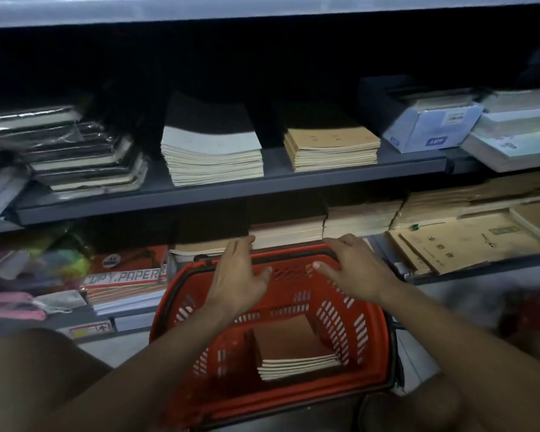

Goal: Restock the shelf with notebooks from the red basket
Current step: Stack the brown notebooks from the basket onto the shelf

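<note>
Notebooks (296,350) lie stacked flat in the red basket (371,325) at six o'clock, while the left hand (239,275) and right hand (353,269), both empty with fingers spread, reach toward twelve o'clock, likely squaring the shelf stack (287,233).

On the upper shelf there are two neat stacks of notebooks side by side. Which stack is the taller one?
The grey-covered stack, left of the brown-covered stack. It holds clearly more notebooks and rises higher.

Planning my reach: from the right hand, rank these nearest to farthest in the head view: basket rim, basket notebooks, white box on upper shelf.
From the right hand:
1. Red basket rim, far edge, under the hand.
2. Basket notebooks, below.
3. White box, upper shelf, right.
</note>
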### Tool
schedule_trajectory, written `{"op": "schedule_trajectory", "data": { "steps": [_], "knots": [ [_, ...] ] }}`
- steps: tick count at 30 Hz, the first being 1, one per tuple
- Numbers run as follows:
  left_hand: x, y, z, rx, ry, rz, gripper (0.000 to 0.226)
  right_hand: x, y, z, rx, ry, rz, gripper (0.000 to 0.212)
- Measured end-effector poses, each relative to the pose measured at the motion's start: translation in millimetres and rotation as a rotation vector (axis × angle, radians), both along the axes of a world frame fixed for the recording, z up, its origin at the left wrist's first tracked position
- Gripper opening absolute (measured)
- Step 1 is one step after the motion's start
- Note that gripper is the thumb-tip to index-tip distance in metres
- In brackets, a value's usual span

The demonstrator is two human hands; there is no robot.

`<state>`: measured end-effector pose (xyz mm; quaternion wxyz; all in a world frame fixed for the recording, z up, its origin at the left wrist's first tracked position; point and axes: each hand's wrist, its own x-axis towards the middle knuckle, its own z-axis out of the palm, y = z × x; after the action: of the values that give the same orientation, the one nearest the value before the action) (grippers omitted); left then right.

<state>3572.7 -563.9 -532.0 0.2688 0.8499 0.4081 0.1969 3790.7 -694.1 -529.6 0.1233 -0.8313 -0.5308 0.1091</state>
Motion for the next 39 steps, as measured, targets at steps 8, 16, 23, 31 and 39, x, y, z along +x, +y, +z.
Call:
{"op": "schedule_trajectory", "data": {
  "steps": [8,16,23,31,39],
  "knots": [
    [-8,12,-66,-0.193,0.146,0.059,0.057,-12,17,-67,-0.384,-0.021,0.084,0.060],
    [-16,12,-133,-0.757,0.298,0.179,0.023,-18,20,-126,-0.725,0.077,0.090,0.036],
    [-16,-2,-159,-1.012,0.381,0.204,0.024,-14,23,-171,-0.914,0.221,0.043,0.031],
    [-12,-4,-166,-1.066,0.289,0.389,0.020,-24,23,-180,-0.981,0.344,-0.108,0.027],
    [-12,-9,-159,-1.175,0.128,0.571,0.017,-21,30,-163,-0.972,0.531,-0.290,0.033]
  ]
}}
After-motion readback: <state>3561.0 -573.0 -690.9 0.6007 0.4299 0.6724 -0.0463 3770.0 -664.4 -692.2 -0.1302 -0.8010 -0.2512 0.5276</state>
